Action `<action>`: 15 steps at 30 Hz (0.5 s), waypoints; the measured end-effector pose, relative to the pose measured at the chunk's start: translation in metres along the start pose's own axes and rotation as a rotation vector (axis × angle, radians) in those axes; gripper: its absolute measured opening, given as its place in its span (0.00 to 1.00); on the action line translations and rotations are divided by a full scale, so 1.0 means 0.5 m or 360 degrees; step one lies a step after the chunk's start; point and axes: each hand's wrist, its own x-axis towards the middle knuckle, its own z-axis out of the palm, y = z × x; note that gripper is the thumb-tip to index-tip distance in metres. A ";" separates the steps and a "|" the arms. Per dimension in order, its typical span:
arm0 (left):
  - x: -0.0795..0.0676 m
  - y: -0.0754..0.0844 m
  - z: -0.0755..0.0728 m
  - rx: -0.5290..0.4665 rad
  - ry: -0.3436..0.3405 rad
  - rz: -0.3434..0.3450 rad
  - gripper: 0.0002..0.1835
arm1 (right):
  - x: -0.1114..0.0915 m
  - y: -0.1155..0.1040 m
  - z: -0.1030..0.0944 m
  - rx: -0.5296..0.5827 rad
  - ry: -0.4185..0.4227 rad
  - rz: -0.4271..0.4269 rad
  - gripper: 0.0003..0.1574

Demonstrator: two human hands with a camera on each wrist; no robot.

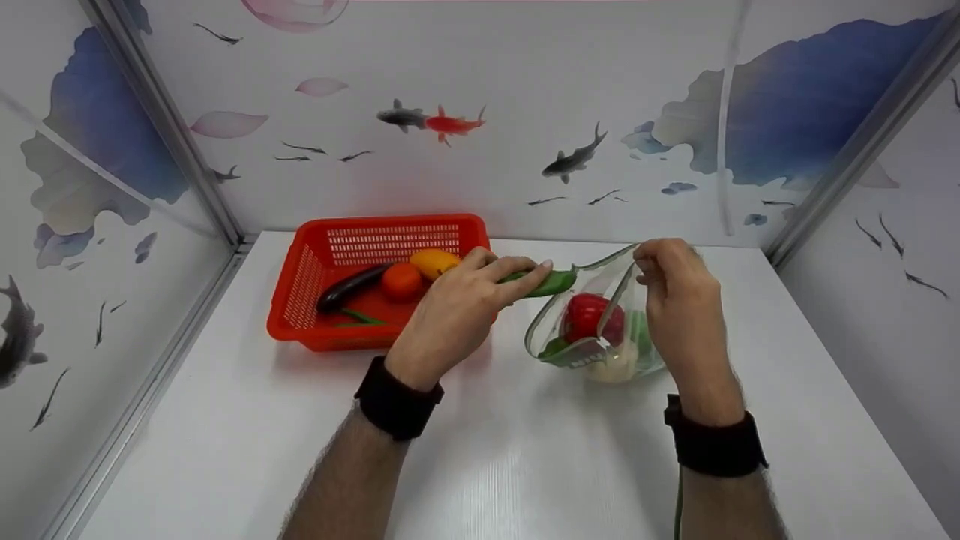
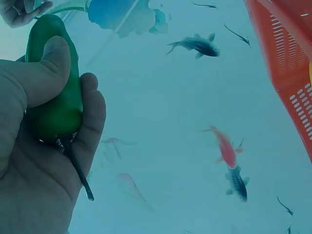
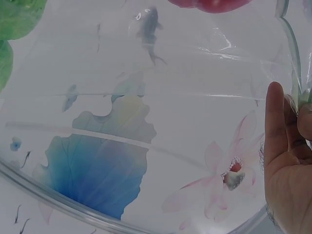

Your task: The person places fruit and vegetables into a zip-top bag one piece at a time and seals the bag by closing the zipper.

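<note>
A green pepper with a thin dark stem lies in my left hand, gripped between the thumb and fingers. In the head view, the pepper's far end is right at the mouth of a clear plastic bag. My right hand pinches the bag's top edge between thumb and fingers, and the mouth gapes open to the left. Seen through the plastic are a red bell pepper, a pale round vegetable and some green pieces.
To the left stands a red perforated basket. It holds an eggplant, an orange round item, a yellow item and a thin green stem. Printed walls enclose the white table at the back and sides.
</note>
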 end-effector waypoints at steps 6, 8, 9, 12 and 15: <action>0.007 0.016 -0.001 -0.0013 -0.0206 0.0050 0.37 | 0.000 0.000 -0.002 0.0009 -0.0004 0.0006 0.07; 0.008 0.021 -0.002 0.0011 -0.0267 0.0074 0.39 | 0.000 0.000 -0.002 0.0007 -0.0002 0.0001 0.07; 0.009 0.024 -0.002 0.0027 -0.0294 0.0086 0.40 | 0.000 0.000 -0.002 0.0005 -0.0002 0.0000 0.07; 0.010 0.032 -0.003 0.0072 -0.0370 0.0127 0.41 | 0.000 0.000 -0.002 0.0001 -0.0002 0.0000 0.07; 0.011 0.039 -0.002 0.0070 -0.0416 0.0161 0.43 | 0.000 0.000 -0.002 0.0004 -0.0008 0.0001 0.07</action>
